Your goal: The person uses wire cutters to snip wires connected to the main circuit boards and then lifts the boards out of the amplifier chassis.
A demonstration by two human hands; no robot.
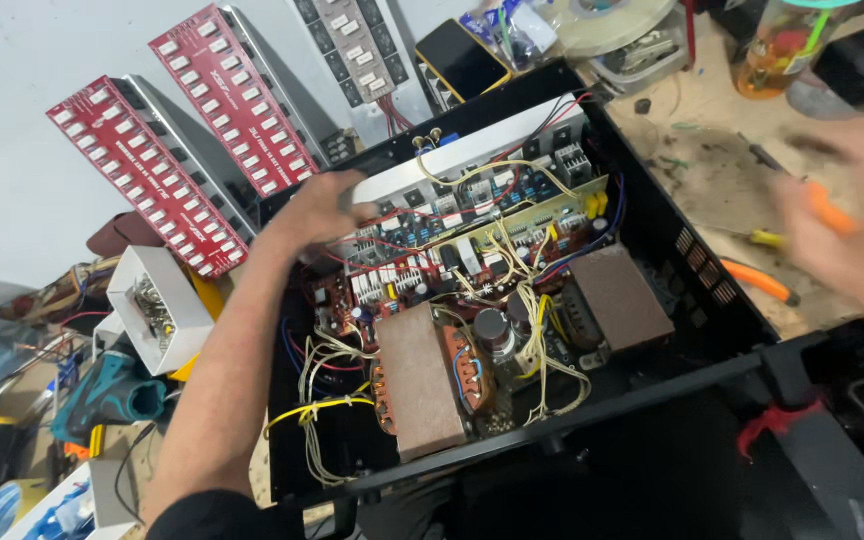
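1. amplifier case (652,215), black and open on top, lies tilted across the middle of the counter (712,130), packed with circuit boards (472,235), two brown-topped transformers (420,380) and loops of yellow and white wire (537,345).
2. left hand (317,205) rests on the case's far left corner, beside a pale metal strip (462,160) along the back edge; its fingers curl over the rim, a loose grip on the case, though the fingertips are hidden.
3. right hand (857,225) is blurred, outside the case to its right and above the counter; it seems to clutch an orange-handled tool (829,208), but the blur leaves the grip uncertain.
4. just beside that hand lie more orange and yellow handled tools (760,280) on the counter.
5. behind the case stand long red boards (147,170) fixed to grey metal fins, and a phone (462,58) lies near a roll of tape (617,20).
6. left of the forearm sit a white box of small metal parts (157,310) and a teal power tool (112,395).
7. a black bar (652,390) runs along the case's near edge, with a red scrap (777,420) by it.
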